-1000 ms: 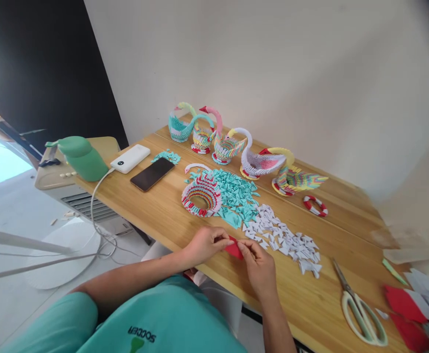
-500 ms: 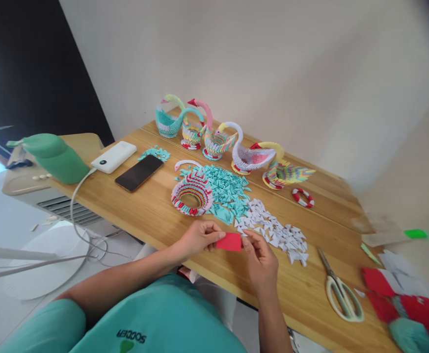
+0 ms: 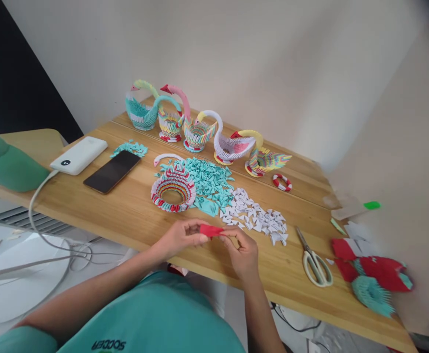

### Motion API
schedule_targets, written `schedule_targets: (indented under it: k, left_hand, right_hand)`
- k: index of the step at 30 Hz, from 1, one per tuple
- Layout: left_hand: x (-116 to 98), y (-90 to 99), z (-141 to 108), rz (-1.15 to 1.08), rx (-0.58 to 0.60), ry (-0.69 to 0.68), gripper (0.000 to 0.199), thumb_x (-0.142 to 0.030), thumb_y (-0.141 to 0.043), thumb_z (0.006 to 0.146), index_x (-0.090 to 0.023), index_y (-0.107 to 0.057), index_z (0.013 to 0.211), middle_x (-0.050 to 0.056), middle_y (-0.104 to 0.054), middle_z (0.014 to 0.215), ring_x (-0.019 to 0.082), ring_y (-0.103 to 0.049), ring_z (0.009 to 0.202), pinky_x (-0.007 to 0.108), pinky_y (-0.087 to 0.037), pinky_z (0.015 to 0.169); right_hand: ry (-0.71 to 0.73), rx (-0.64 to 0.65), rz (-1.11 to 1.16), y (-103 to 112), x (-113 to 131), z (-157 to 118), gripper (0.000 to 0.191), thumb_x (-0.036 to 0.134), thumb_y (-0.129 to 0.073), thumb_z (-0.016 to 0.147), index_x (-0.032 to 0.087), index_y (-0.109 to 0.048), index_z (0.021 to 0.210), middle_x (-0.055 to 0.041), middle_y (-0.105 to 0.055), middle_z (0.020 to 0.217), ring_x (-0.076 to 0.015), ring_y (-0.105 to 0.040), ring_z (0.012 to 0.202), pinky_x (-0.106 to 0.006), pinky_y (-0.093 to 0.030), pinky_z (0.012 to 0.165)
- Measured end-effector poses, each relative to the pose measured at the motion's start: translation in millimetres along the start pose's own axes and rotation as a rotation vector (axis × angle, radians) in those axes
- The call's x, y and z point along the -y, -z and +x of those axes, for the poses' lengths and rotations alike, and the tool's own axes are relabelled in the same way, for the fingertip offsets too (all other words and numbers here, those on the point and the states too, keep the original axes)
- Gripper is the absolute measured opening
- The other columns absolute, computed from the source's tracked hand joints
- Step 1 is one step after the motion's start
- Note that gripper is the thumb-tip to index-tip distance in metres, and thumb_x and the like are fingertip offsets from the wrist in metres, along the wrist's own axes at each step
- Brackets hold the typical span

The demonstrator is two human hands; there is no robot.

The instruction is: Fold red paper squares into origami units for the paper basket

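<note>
Hands pinch a red paper (image 3: 210, 230) between them: left hand (image 3: 179, 235) closed on one end, right hand (image 3: 242, 250) on the other, over the table's (image 3: 133, 215) near edge. Paper looks light, thin, easily creased; best held by edges. Just beyond it: white pieces (image 3: 254, 218), teal pieces (image 3: 209, 181), ring base (image 3: 173, 189). Scissors (image 3: 314, 260) right of the paper, nothing blocking.
</note>
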State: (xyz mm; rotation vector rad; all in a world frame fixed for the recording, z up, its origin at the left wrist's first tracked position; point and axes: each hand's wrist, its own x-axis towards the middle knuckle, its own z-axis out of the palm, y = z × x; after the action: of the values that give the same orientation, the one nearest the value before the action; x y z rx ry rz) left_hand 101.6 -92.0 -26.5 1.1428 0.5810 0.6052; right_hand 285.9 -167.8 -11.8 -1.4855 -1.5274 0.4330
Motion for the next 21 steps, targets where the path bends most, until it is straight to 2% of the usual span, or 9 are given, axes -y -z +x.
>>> schedule_targets:
  k: [2, 5, 9, 12, 17, 21]
  left_hand:
    - [-0.6, -0.4, -1.4, -0.021, 0.005, -0.007, 0.055, -0.040, -0.083, 0.064, -0.015, -0.061, 0.108, 0.006, -0.071, 0.090, 0.016, -0.066, 0.079, 0.026, -0.050, 0.071]
    - [-0.4, -2.6, -1.3, 0.042, -0.076, -0.074, 0.046, -0.033, -0.077, 0.071, -0.016, -0.059, 0.110, 0.008, -0.071, 0.098, 0.018, -0.067, 0.086, 0.028, -0.051, 0.076]
    - [-1.9, -4.9, -2.0, 0.270, -0.165, -0.206, 0.018, -0.027, -0.069, 0.079, -0.015, -0.067, 0.092, 0.007, -0.073, 0.092, 0.017, -0.067, 0.083, 0.026, -0.050, 0.076]
    - [-4.1, -4.9, -3.8, 0.395, -0.190, -0.286, 0.013, -0.027, -0.065, 0.083, -0.016, -0.071, 0.084, 0.006, -0.075, 0.085, 0.017, -0.068, 0.078, 0.026, -0.051, 0.073]
    - [-6.5, -1.7, -4.6, 0.463, -0.174, -0.415, 0.011, -0.023, -0.065, 0.083, -0.017, -0.073, 0.080, 0.007, -0.077, 0.087, 0.019, -0.071, 0.085, 0.028, -0.052, 0.081]
    - [-5.3, -2.1, -4.6, 0.421, -0.089, -0.364, 0.012, -0.021, -0.066, 0.082, -0.016, -0.072, 0.092, 0.008, -0.076, 0.097, 0.019, -0.070, 0.092, 0.029, -0.052, 0.085]
  right_hand:
    - [0.016, -0.004, -0.007, -1.8, 0.1, -0.7, 0.009, 0.024, -0.063, 0.086, 0.024, -0.071, 0.082, -0.0039, -0.074, 0.087, -0.0203, -0.069, 0.083, -0.035, -0.054, 0.078]
    - [0.075, -0.003, -0.018, -3.5, 1.3, -0.8, 0.012, 0.020, -0.061, 0.087, 0.026, -0.071, 0.084, -0.0035, -0.074, 0.088, -0.0200, -0.069, 0.084, -0.035, -0.054, 0.079]
    - [0.102, -0.019, -0.029, -2.5, 3.3, -0.6, 0.015, 0.018, -0.059, 0.087, 0.026, -0.071, 0.087, -0.0033, -0.074, 0.088, -0.0201, -0.069, 0.085, -0.035, -0.055, 0.078]
    - [0.098, -0.033, -0.027, -1.2, 3.5, -1.7, 0.016, 0.018, -0.058, 0.088, 0.026, -0.071, 0.088, -0.0034, -0.076, 0.091, -0.0203, -0.071, 0.086, -0.035, -0.055, 0.080]
    - [0.006, 0.004, 0.009, -0.8, -0.1, -4.4, 0.011, 0.022, -0.063, 0.086, 0.026, -0.072, 0.090, -0.0018, -0.078, 0.087, -0.0192, -0.073, 0.079, -0.030, -0.057, 0.073]
    - [-0.026, 0.032, 0.040, -0.4, -2.0, -3.8, 0.010, 0.026, -0.063, 0.087, 0.025, -0.072, 0.084, -0.0018, -0.076, 0.083, -0.0191, -0.072, 0.076, -0.031, -0.056, 0.072]
